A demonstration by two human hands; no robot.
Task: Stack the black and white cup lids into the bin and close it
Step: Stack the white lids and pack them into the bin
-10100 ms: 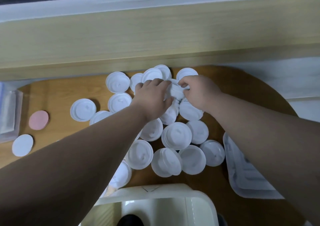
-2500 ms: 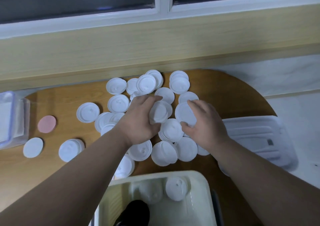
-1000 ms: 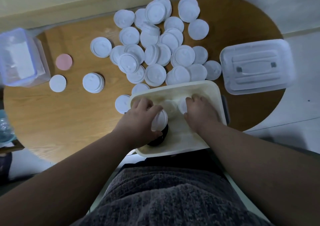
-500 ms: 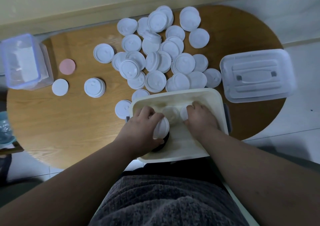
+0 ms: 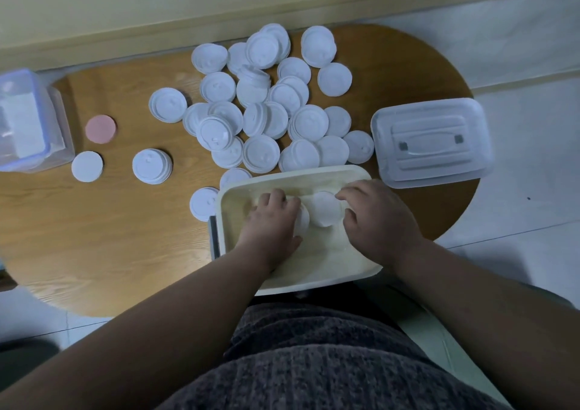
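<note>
The cream bin (image 5: 226, 209) stands at the near edge of the round wooden table (image 5: 94, 227), and both hands are inside it. My left hand (image 5: 270, 226) grips a small stack of white lids (image 5: 303, 221) on edge against the bin floor. To its right, my right hand (image 5: 375, 221) holds a white lid (image 5: 324, 210) between curled fingers and thumb. Many loose white lids (image 5: 270, 108) lie spread over the far half of the table. The clear bin lid (image 5: 431, 143) lies at the right. No black lid shows.
A short stack of white lids (image 5: 152, 166) sits apart on the left, near a pink disc (image 5: 101, 129) and a flat white disc (image 5: 87, 166). A clear container (image 5: 29, 121) stands at the table's left end. Two lids (image 5: 204, 204) touch the bin's left side.
Both hands went from the lid pile into the bin, each carrying lids. In the last half second my left hand slid further in and now covers the dark lids seen earlier.
</note>
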